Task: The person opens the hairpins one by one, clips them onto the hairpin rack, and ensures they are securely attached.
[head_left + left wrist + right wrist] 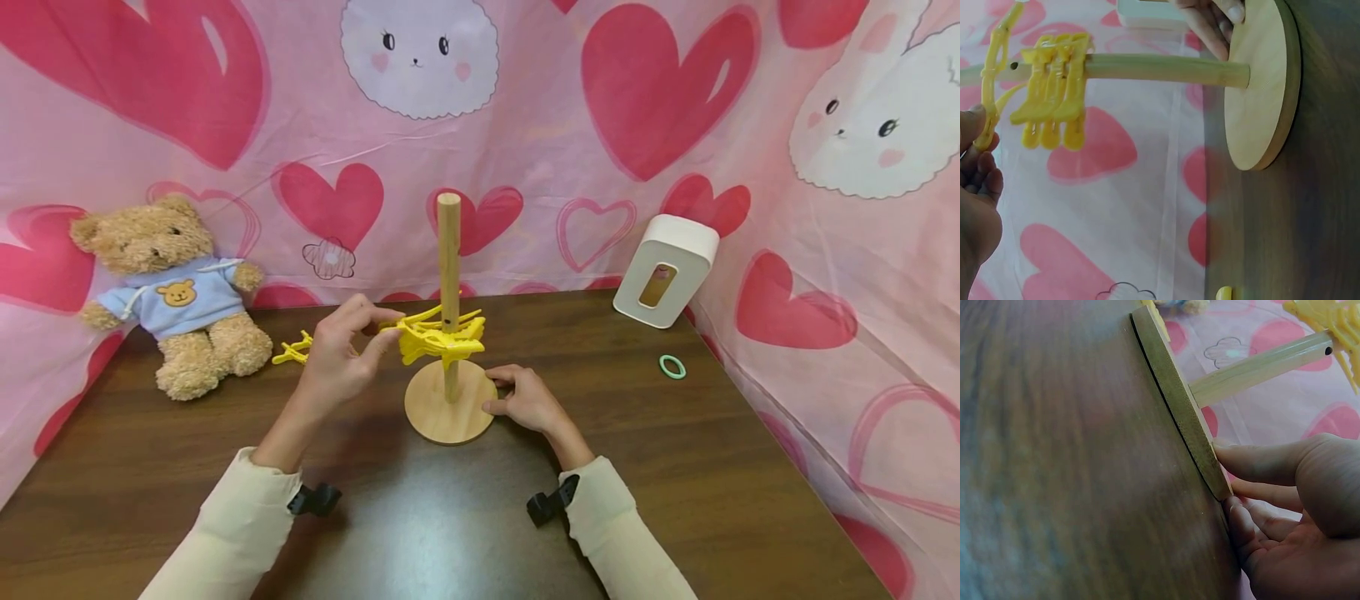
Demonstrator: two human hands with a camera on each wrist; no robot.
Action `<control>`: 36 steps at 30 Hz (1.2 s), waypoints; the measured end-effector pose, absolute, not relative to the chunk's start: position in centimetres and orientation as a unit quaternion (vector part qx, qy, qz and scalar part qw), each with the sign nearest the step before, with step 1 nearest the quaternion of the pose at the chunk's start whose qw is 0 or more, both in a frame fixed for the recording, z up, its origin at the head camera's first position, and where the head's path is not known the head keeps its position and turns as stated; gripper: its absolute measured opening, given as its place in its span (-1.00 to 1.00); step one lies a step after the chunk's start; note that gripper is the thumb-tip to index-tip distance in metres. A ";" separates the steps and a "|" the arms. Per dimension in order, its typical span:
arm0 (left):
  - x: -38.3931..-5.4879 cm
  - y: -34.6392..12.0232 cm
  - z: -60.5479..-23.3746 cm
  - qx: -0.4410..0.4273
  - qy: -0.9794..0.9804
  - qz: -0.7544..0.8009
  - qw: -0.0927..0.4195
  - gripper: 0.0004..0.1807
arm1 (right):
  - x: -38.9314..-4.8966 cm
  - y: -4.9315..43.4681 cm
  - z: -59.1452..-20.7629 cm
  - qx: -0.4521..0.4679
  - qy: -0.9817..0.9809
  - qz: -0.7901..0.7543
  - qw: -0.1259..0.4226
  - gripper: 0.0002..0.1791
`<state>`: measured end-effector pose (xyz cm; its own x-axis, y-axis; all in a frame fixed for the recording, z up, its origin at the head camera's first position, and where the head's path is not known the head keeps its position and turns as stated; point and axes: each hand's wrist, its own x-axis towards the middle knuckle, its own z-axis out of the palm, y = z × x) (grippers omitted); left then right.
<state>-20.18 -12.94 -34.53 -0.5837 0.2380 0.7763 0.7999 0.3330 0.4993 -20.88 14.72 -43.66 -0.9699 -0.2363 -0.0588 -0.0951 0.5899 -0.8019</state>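
Observation:
A wooden stand, with a round base and an upright post, stands mid-table. Several yellow clothes pegs sit side by side across the post, partway up. My left hand pinches the end of another yellow peg between thumb and fingers; this one lies across the post above the others, beside a small dark hole. Low at the stand's right side, my right hand grips the rim of the base, thumb on its top face and fingers at its edge.
One more yellow peg lies on the dark wood table at the left, near a seated teddy bear in a blue hoodie. A white box with an oval slot stands at the back right, and a green ring lies in front of it.

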 end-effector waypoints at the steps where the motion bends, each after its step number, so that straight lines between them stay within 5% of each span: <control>1: -20.2 -12.8 -34.6 -0.339 -0.760 -0.466 0.300 -0.73 | -20.9 14.7 -43.7 -0.093 0.888 -0.443 0.080 -0.47; 36: -21.1 -12.1 -35.4 -0.331 -0.756 -0.490 0.282 -0.75 | -20.9 14.7 -43.9 -0.101 0.884 -0.450 0.072 -0.46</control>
